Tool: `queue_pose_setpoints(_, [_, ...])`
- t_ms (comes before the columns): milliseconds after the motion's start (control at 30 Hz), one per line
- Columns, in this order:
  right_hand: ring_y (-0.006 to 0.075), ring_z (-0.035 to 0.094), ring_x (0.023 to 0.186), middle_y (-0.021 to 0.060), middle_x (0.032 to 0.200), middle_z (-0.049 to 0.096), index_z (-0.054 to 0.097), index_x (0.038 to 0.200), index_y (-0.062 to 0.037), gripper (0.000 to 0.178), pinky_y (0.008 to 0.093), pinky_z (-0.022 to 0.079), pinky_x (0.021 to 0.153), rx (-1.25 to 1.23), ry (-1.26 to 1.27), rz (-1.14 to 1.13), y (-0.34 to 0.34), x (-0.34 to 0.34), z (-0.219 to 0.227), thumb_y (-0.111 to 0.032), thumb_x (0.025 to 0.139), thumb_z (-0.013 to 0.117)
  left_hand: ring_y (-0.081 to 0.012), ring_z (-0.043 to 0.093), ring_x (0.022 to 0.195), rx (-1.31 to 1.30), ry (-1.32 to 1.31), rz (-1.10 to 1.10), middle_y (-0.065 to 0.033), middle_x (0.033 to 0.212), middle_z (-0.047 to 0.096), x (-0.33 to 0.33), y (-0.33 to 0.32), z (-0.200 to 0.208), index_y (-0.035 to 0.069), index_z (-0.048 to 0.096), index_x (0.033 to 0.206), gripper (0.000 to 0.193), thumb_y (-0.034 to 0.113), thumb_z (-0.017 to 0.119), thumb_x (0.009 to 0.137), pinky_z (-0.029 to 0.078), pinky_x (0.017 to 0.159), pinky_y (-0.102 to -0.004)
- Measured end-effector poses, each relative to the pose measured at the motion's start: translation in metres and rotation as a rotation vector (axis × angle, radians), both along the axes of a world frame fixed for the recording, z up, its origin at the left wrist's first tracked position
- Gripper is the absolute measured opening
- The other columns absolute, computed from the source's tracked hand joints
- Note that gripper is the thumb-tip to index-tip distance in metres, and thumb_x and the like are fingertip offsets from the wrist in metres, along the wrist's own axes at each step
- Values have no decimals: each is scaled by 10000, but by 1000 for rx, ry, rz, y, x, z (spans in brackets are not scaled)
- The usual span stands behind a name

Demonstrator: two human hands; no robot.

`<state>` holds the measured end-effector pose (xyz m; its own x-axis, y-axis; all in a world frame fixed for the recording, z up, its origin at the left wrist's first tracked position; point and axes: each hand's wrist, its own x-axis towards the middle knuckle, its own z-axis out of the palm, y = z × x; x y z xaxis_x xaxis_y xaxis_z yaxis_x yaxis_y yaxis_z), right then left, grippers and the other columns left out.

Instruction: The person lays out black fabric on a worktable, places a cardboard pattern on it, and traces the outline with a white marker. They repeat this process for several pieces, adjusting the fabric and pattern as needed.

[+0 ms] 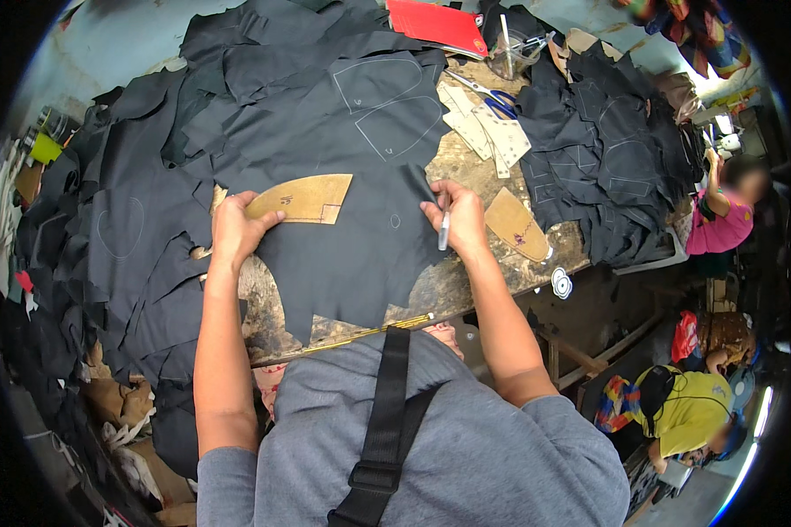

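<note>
Between my arms, a black sheet of leather-like material (343, 272) lies over the worn wooden table. My left hand (240, 230) pinches the wide end of a curved brown cardboard pattern piece (316, 195), thumb on top, above the sheet. In my right hand (462, 215) is a pale marking pen (444, 233), pointing down from the fingers. Those same fingers are at the sheet's raised right edge; whether they grip it I cannot tell. Another brown pattern piece (516, 227) rests to the right of that hand. Outlines (398, 127) are drawn in light lines on the black material farther back.
Blue-handled scissors (498, 104), cream perforated pattern pieces (488, 132), a cup of tools (511, 60) and a red folder (438, 25) lie at the back. Black material is heaped left and right (598, 167). A yellow tape measure (369, 332) runs along the front edge. Other people sit at right.
</note>
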<state>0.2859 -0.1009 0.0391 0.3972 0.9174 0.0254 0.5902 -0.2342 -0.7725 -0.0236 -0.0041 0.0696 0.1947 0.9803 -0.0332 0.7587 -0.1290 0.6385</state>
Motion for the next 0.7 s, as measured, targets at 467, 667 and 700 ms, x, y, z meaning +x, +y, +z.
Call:
queue_pose_setpoints(467, [79,570,645,48,781,634,619,1033,3,287,239,468,608,318,9,33,29,12,29,-88,772,698,-74,578,712,339,-131,267,-34,863,642,-43,-4,-10,-37,641,1000,226,139,563,881,462,629,-218])
queue_pose_setpoints(667, [81,598,687,42,760,644,631,1011,4,164,216,494,641,179,485,150,-3,4,17,-49,868,572,-117,600,852,-290,-730,53,-99,978,653,-8,-64,-21,-61,577,1116,298,-7,559,824,474,765,-238])
queue_pose_setpoints(700, [85,598,675,53,790,648,634,1005,-8,162,225,503,639,138,355,204,-7,-1,14,-54,854,596,-135,607,886,-288,-651,-13,-111,991,654,2,-73,-26,-71,568,1126,326,-26,576,804,474,794,-250])
